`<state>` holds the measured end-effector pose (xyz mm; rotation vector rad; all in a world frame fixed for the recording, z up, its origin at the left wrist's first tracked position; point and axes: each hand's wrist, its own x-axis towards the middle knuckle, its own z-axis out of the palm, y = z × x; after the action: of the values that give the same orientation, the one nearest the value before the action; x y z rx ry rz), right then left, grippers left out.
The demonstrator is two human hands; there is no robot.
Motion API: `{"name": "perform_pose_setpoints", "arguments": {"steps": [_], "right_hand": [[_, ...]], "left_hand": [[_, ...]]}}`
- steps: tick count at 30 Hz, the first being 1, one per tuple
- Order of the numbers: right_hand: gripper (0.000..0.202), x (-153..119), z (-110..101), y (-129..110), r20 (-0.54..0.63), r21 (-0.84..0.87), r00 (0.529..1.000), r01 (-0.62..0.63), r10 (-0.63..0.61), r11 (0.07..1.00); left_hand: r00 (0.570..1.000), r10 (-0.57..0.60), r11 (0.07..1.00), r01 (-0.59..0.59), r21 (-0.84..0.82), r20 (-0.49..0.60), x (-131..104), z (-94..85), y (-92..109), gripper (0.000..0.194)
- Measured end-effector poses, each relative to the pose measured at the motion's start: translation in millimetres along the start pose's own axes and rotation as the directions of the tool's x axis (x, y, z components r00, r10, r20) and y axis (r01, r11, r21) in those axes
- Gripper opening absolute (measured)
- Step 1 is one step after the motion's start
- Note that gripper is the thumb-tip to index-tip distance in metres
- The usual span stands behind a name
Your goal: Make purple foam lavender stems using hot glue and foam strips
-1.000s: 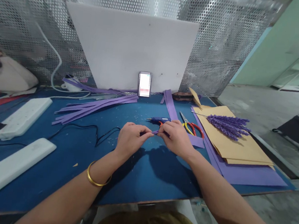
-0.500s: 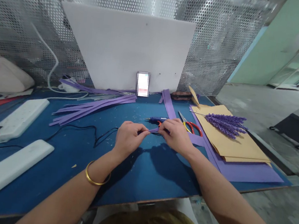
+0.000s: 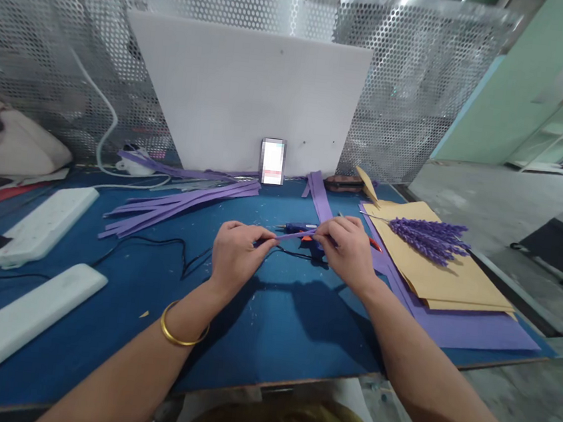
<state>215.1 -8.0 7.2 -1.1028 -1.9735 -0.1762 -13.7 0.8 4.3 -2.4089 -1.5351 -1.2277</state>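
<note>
A narrow purple paper strip [image 3: 295,236] stretches between my two hands above the blue table. My left hand [image 3: 241,254] pinches its left end between thumb and fingers. At the other end my right hand [image 3: 345,248] is closed on the strip, with part of it hidden under the fingers. Just behind the strip lies a blue glue gun [image 3: 300,228] with an orange trigger, partly covered by my right hand. Red-handled scissors [image 3: 375,245] show only in part beyond that hand.
Purple strips [image 3: 181,207] lie at the back left. Lavender-like purple flowers [image 3: 427,238] rest on brown paper [image 3: 445,282] over purple sheets [image 3: 480,329] at right. A white power strip [image 3: 38,226], a long white object [image 3: 23,325] and a black cord [image 3: 157,241] occupy the left. A phone [image 3: 272,162] leans behind.
My hands have moved apart, the right one shifting right, so a longer piece of strip shows between them. My right hand now covers more of the scissors.
</note>
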Motion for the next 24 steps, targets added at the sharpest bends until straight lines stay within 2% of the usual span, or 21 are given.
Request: {"name": "perform_pose_setpoints", "arguments": {"steps": [5,11,15,19,24], "right_hand": [[0.017,-1,-5,-4,-0.143,-0.034,0.989,0.043,-0.047,0.998],[0.016,-2,-6,-4,-0.205,-0.116,0.974,0.078,-0.100,0.990],[0.017,-2,-5,-5,-0.219,-0.108,0.970,0.085,-0.107,0.990],[0.020,-2,-3,-8,-0.163,-0.058,0.983,0.078,-0.086,0.995],[0.018,-4,0,-10,-0.126,-0.052,0.980,0.149,-0.154,0.987]], "left_hand": [[0.990,-0.027,0.999,0.032,0.030,-0.138,3,-8.6,-1,0.011],[0.983,-0.032,0.999,0.039,0.038,-0.180,4,-13.9,-1,0.014],[0.987,0.018,1.000,-0.014,0.028,-0.163,5,-11.7,-1,0.008],[0.991,0.090,0.995,-0.094,-0.032,-0.095,2,-8.8,3,0.018],[0.988,0.154,0.987,-0.154,-0.052,-0.013,-1,-8.8,6,0.017]]}}
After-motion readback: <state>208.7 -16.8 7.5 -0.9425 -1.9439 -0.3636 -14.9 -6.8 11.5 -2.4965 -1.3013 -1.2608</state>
